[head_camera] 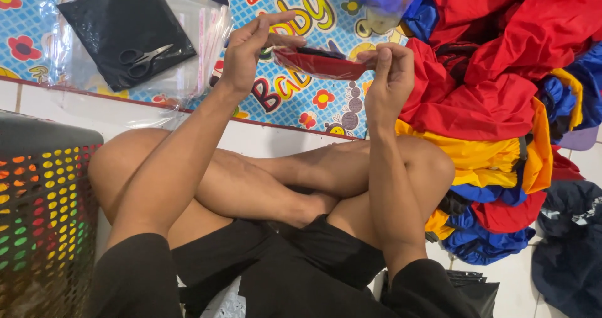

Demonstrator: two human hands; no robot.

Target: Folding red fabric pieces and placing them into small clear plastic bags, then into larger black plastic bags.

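While you sit cross-legged on the floor, your black shorts (pixel 269 274) and bare knees fill the ground nearest you, and a perforated dark basket (pixel 44 217) with rainbow-coloured holes stands below and outside your left forearm. Rising from there, your left hand (pixel 248 51) is closed in a pinch on one end of a folded red and black item in a clear plastic bag (pixel 320 63), thumb on one face and fingers on the other, index finger stretched out above. Your right hand (pixel 390 79) grips the opposite end, fingertips curled over the bag's edge, so the packet hangs in the air between both hands, above your knees. Just outside your right hand lies a heap of red, yellow and blue garments (pixel 495 98), spilling down past your right knee. Beyond your left hand, a stack of clear bags (pixel 200 36) rests on the colourful play mat (pixel 295 98), with a folded black piece (pixel 122 23) on it and a pair of scissors (pixel 141 59) laid on top. As I judge it, the slick plastic could slip from such light fingertip holds, or the folded fabric could bunch and slide out of the open end if you tilt the packet; pulling the two ends apart too hard might also tear the thin bag.
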